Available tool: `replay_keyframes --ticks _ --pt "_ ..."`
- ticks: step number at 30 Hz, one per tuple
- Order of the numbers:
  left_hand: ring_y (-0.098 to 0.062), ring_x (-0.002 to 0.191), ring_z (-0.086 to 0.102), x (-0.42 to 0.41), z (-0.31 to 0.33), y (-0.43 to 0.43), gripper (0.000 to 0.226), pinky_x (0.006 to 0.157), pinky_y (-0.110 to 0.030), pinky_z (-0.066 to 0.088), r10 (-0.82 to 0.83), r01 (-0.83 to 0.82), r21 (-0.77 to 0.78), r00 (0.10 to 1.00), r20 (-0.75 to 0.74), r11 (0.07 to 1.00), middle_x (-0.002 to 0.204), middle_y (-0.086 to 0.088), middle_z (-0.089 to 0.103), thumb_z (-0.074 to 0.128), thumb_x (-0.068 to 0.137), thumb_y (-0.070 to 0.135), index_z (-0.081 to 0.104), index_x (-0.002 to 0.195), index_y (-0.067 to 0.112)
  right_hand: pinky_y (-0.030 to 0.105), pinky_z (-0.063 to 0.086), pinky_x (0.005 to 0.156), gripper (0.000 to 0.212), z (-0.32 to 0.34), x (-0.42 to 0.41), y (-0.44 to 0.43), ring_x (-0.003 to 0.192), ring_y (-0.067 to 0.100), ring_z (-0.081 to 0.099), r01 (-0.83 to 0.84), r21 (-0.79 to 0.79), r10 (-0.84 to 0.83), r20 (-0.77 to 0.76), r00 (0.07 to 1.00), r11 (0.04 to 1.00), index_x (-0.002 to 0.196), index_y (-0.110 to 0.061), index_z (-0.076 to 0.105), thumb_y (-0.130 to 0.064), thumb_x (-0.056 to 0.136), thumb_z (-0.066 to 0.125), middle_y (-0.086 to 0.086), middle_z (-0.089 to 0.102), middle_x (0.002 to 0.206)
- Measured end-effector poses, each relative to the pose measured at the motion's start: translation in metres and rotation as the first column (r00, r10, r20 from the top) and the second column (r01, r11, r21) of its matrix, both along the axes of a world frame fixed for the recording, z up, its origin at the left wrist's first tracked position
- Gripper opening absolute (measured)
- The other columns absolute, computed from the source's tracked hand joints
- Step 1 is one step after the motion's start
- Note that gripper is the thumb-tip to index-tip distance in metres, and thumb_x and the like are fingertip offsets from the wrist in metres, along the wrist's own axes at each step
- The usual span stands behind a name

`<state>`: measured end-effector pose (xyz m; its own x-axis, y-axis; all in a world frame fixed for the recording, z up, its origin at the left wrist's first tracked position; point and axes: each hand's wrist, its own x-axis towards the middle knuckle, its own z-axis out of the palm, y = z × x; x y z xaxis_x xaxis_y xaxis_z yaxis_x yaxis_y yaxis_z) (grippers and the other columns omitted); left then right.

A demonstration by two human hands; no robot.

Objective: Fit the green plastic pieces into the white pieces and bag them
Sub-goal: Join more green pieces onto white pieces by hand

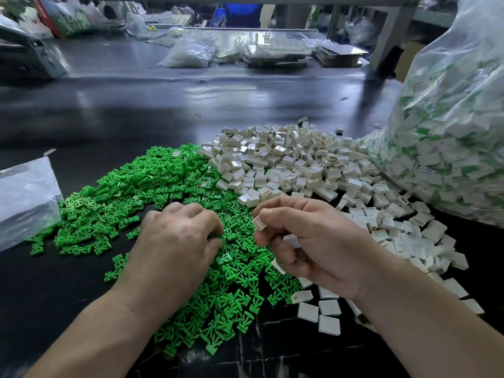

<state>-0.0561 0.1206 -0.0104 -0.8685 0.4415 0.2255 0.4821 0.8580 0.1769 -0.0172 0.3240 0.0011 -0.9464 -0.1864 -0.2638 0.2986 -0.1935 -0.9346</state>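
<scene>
A wide heap of small green plastic pieces (136, 192) covers the dark table in front of me. To its right lies a heap of white square pieces (286, 165). My left hand (177, 238) rests knuckles-up on the green heap with its fingers curled down into the pieces; what they hold is hidden. My right hand (308, 241) hovers just above the green heap and holds several white pieces (259, 223), one pinched at the fingertips and more tucked in the palm. A big clear bag (447, 137) of assembled green-and-white pieces stands at the right.
An empty-looking clear plastic bag (24, 197) lies at the left edge of the table (136, 110). Far back sit more plastic bags (191, 53) and stacked trays (278, 50). A metal frame leg (392, 36) rises at the back right.
</scene>
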Motion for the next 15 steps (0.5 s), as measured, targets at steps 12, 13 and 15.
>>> replay_keyframes --ticks 12,13,15 --pt "-0.015 0.074 0.070 0.0073 0.0074 0.0029 0.018 0.063 -0.019 0.055 -0.316 -0.248 0.849 0.850 0.422 0.466 0.082 -0.004 0.074 0.069 0.074 0.033 0.074 0.091 0.031 0.019 0.029 0.036 0.002 0.0028 0.0022 -0.0026 0.045 0.010 0.041 -0.008 0.009 0.008 -0.041 0.999 1.000 0.096 -0.011 0.065 -0.013 0.097 0.063 0.007 0.067 0.074" --pt "-0.017 0.074 0.071 0.0077 0.0066 0.0039 0.019 0.062 -0.021 0.056 -0.331 -0.262 0.860 0.842 0.425 0.438 0.082 -0.006 0.075 0.068 0.072 0.034 0.075 0.090 0.029 0.019 0.029 0.036 0.002 0.0021 0.0021 -0.0028 0.046 0.011 0.041 -0.014 0.005 0.014 -0.044 0.999 1.000 0.098 -0.011 0.065 -0.012 0.097 0.064 0.008 0.069 0.077" --pt "-0.023 0.076 0.072 0.0081 0.0045 0.0049 0.016 0.060 -0.024 0.056 -0.359 -0.291 0.876 0.827 0.433 0.386 0.084 -0.009 0.075 0.070 0.072 0.035 0.074 0.086 0.027 0.019 0.031 0.036 0.003 -0.0001 0.0019 -0.0031 0.045 0.010 0.042 -0.025 0.003 0.025 -0.059 0.998 1.000 0.098 -0.011 0.066 -0.012 0.096 0.065 0.010 0.071 0.082"
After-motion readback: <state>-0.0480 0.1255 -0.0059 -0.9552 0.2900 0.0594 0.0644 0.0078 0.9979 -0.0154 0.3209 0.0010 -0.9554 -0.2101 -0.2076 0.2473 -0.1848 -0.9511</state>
